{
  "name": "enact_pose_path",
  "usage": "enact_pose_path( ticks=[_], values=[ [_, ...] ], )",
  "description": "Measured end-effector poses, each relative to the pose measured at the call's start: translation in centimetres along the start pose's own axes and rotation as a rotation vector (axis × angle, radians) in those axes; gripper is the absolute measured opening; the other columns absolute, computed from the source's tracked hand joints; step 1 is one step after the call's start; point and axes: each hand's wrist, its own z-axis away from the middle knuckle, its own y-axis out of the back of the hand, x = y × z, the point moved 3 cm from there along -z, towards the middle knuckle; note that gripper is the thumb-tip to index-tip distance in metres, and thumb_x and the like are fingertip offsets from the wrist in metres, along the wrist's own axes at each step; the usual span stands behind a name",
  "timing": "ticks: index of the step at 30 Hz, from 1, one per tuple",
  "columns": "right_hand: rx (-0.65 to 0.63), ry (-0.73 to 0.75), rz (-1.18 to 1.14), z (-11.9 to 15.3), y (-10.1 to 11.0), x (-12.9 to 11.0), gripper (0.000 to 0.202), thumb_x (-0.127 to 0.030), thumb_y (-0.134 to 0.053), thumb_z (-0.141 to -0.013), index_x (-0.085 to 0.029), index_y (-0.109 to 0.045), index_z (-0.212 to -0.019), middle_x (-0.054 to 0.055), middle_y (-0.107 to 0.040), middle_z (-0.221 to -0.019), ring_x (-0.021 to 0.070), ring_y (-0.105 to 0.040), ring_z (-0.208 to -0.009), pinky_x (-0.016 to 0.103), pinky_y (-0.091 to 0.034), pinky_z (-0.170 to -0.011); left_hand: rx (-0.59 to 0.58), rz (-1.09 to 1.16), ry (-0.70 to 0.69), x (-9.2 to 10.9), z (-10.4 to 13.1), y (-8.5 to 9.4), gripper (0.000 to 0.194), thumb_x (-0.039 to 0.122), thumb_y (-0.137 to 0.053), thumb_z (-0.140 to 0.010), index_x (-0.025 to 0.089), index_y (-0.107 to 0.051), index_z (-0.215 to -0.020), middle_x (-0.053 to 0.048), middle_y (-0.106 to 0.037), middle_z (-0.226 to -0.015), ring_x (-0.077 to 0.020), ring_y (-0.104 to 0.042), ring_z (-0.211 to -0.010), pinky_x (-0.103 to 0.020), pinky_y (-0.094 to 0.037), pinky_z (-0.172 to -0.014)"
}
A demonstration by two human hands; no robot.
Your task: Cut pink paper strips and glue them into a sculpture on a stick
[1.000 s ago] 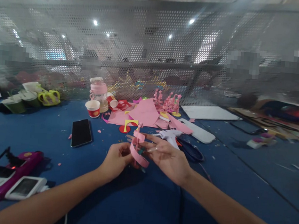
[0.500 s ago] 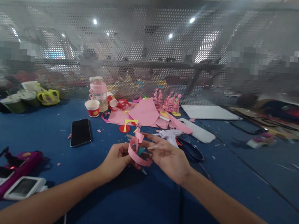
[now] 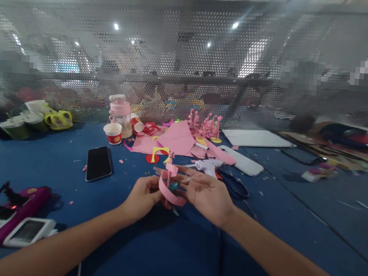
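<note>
A curled pink paper strip (image 3: 170, 192) loops between my two hands above the blue table. My left hand (image 3: 144, 194) is closed on the lower left part of the strip. From the right, my right hand (image 3: 207, 195) reaches in with its fingers against the strip's loop; its thumb and fingertips are partly hidden behind the paper. A small teal piece (image 3: 173, 186) shows inside the loop, and what it belongs to I cannot make out. Just beyond the hands lie a yellow paper cutout (image 3: 161, 149) and a red disc (image 3: 152, 159).
A white glue gun (image 3: 207, 166) lies behind my right hand, near a white phone-shaped object (image 3: 244, 161). Pink paper sheets (image 3: 177, 138) and pink paper figures (image 3: 211, 125) are farther back. At left are a black phone (image 3: 99, 163), a paper cup (image 3: 113, 133) and a purple power strip (image 3: 13, 213).
The loop of the pink strip has opened and tilted slightly between my fingers. Both hands stay in nearly the same place, and the view has shifted a little.
</note>
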Motion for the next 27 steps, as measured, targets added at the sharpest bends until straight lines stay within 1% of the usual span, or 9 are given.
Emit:
enact_pose_path(
  ticks=[4, 9, 12, 15, 18, 20, 23, 25, 27],
  values=[
    [-0.03, -0.022, -0.087, 0.0, 0.0, 0.1, 0.03, -0.018, -0.043, -0.061, -0.017, -0.058, -0.086, 0.009, -0.066, -0.093, 0.0236, -0.057, -0.095, 0.04, -0.043, -0.08, 0.005, -0.025, 0.024, -0.2, -0.1, 0.1, 0.013, 0.02, -0.067, -0.059, 0.013, -0.056, -0.058, 0.003, -0.058, -0.046, -0.0093, -0.055, -0.043, -0.022, -0.046, -0.05],
    [-0.073, -0.009, -0.118, 0.0, 0.0, 0.1, 0.028, -0.021, -0.046, -0.06, -0.018, -0.059, -0.084, 0.007, -0.065, -0.094, 0.0233, -0.056, -0.096, 0.037, -0.042, -0.079, -0.004, -0.007, 0.014, -0.1, -0.1, 0.1, 0.016, 0.021, -0.068, -0.058, 0.013, -0.055, -0.059, 0.003, -0.058, -0.047, -0.0094, -0.055, -0.044, -0.022, -0.046, -0.05],
    [-0.041, -0.011, -0.068, 0.1, -0.1, 0.2, 0.029, -0.023, -0.05, -0.058, -0.019, -0.057, -0.086, 0.007, -0.065, -0.094, 0.023, -0.057, -0.093, 0.035, -0.043, -0.075, 0.017, -0.021, 0.014, -0.1, -0.1, 0.1, 0.014, 0.02, -0.067, -0.058, 0.013, -0.055, -0.058, 0.002, -0.058, -0.046, -0.0094, -0.054, -0.043, -0.022, -0.045, -0.05],
    [0.053, 0.016, 0.089, 0.1, 0.0, 0.4, 0.035, -0.029, -0.059, -0.058, -0.021, -0.053, -0.092, 0.007, -0.061, -0.1, 0.0216, -0.057, -0.091, 0.033, -0.043, -0.073, 0.087, -0.07, -0.033, 0.1, -0.2, 0.5, 0.01, 0.019, -0.064, -0.061, 0.013, -0.056, -0.059, 0.002, -0.058, -0.047, -0.0098, -0.055, -0.045, -0.022, -0.044, -0.051],
    [0.138, 0.114, 0.37, -0.1, 0.4, 0.6, 0.045, -0.037, -0.068, -0.054, -0.021, -0.049, -0.092, 0.007, -0.057, -0.102, 0.0198, -0.055, -0.089, 0.031, -0.043, -0.071, 0.153, -0.133, -0.049, 0.1, -0.2, 0.9, 0.008, 0.018, -0.063, -0.062, 0.012, -0.058, -0.062, 0.002, -0.059, -0.048, -0.01, -0.055, -0.047, -0.021, -0.043, -0.052],
    [0.208, 0.184, 0.606, -0.3, 0.8, 0.7, 0.042, -0.038, -0.071, -0.053, -0.02, -0.049, -0.085, 0.005, -0.057, -0.091, 0.0178, -0.055, -0.082, 0.028, -0.042, -0.067, 0.138, -0.145, -0.054, 0.0, -0.1, 0.9, 0.009, 0.019, -0.063, -0.062, 0.012, -0.058, -0.062, 0.002, -0.059, -0.048, -0.01, -0.055, -0.047, -0.021, -0.043, -0.052],
    [0.285, 0.247, 0.887, -0.4, 1.3, 0.6, 0.033, -0.041, -0.069, -0.057, -0.019, -0.048, -0.069, 0.0, -0.052, -0.07, 0.0138, -0.05, -0.066, 0.025, -0.039, -0.057, 0.08, -0.142, -0.085, 0.0, 0.0, 0.7, 0.01, 0.021, -0.063, -0.064, 0.013, -0.058, -0.063, 0.002, -0.06, -0.05, -0.0094, -0.055, -0.047, -0.021, -0.044, -0.052],
    [0.28, 0.262, 0.965, -0.4, 1.4, 0.4, 0.033, -0.044, -0.066, -0.06, -0.019, -0.045, -0.061, -0.002, -0.048, -0.061, 0.0116, -0.046, -0.058, 0.024, -0.036, -0.052, 0.06, -0.135, -0.094, 0.0, 0.0, 0.6, 0.011, 0.023, -0.063, -0.064, 0.013, -0.059, -0.066, 0.002, -0.061, -0.054, -0.0088, -0.056, -0.047, -0.021, -0.045, -0.052],
    [0.26, 0.268, 0.98, -0.5, 1.5, 0.3, 0.035, -0.047, -0.063, -0.062, -0.019, -0.043, -0.058, -0.003, -0.045, -0.057, 0.0101, -0.042, -0.053, 0.023, -0.033, -0.048, 0.051, -0.12, -0.09, -0.1, 0.0, 0.5, 0.012, 0.024, -0.063, -0.065, 0.013, -0.06, -0.069, 0.001, -0.063, -0.058, -0.0087, -0.056, -0.048, -0.021, -0.046, -0.053]
  ],
)
